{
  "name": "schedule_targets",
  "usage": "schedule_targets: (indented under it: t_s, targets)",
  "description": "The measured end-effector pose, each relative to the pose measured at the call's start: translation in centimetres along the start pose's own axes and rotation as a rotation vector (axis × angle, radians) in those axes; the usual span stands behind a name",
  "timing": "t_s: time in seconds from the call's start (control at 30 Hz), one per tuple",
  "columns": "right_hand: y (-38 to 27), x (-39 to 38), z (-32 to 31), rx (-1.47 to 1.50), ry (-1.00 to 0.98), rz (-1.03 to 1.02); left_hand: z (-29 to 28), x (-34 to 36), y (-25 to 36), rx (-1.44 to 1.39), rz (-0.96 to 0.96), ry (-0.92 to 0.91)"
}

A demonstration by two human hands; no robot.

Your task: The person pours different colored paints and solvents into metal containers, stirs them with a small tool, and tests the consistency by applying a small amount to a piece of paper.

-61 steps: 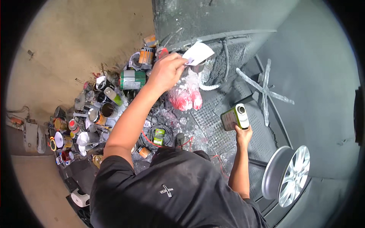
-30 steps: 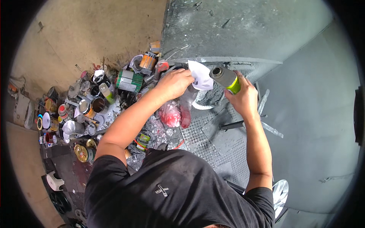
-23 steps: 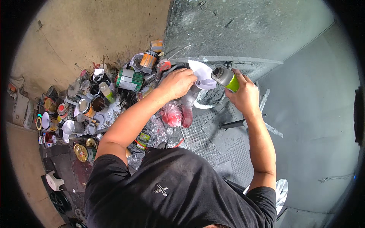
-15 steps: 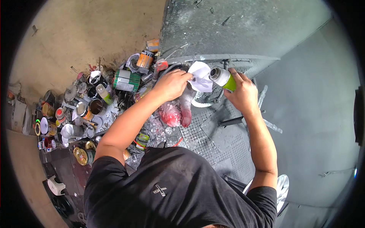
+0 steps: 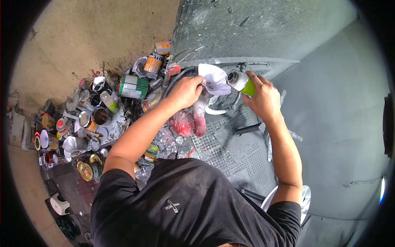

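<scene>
My left hand [image 5: 186,91] is closed, pinching the near-left edge of a white paper cone [image 5: 216,78] that looks like a paint strainer. The cone's wide mouth is turned up toward me. My right hand [image 5: 265,99] is wrapped round a green bottle with a grey-white top [image 5: 242,83]. The bottle lies tilted, its dark round neck pointing left at the cone's rim. No liquid stream shows between them. What sits under the cone is mostly hidden. Just below my left hand are a red-stained, rounded bundle [image 5: 182,123] and a pale hose-like piece with a red end [image 5: 200,123].
To the left stands a crowded bench of paint cans, including a green-striped can [image 5: 133,86], an orange can [image 5: 153,63] and a clear-and-green bottle [image 5: 109,101]. Dusty grey panel walls [image 5: 263,29] rise ahead and right. A white stool [image 5: 59,204] stands lower left.
The paper cone has turned so its mouth opens more upward and shifted slightly left. The bottle stays beside it at nearly the same tilt. The whole view has shifted slightly.
</scene>
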State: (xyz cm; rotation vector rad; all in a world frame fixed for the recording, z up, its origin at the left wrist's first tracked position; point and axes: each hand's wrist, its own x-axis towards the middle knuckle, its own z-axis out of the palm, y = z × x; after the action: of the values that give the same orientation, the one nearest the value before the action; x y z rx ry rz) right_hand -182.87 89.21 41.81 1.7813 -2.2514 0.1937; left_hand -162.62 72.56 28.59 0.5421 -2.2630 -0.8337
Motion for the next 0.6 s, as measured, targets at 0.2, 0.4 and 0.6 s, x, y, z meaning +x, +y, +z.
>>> schedule_targets:
  t_s: [0.2, 0.4, 0.6]
  targets:
    - [-0.1, 0.2, 0.1, -0.019, 0.028, -0.01, 0.4, -0.2, -0.7, -0.013, 0.031, 0.006]
    - [-0.7, 0.5, -0.6, -0.026, -0.042, 0.003, -0.4, -0.8, -0.7, 0.119, 0.018, 0.003]
    - [-1.2, 0.7, -1.6, -0.09, -0.095, 0.043, -2.1, -1.1, -0.2, 0.115, 0.045, 0.021]
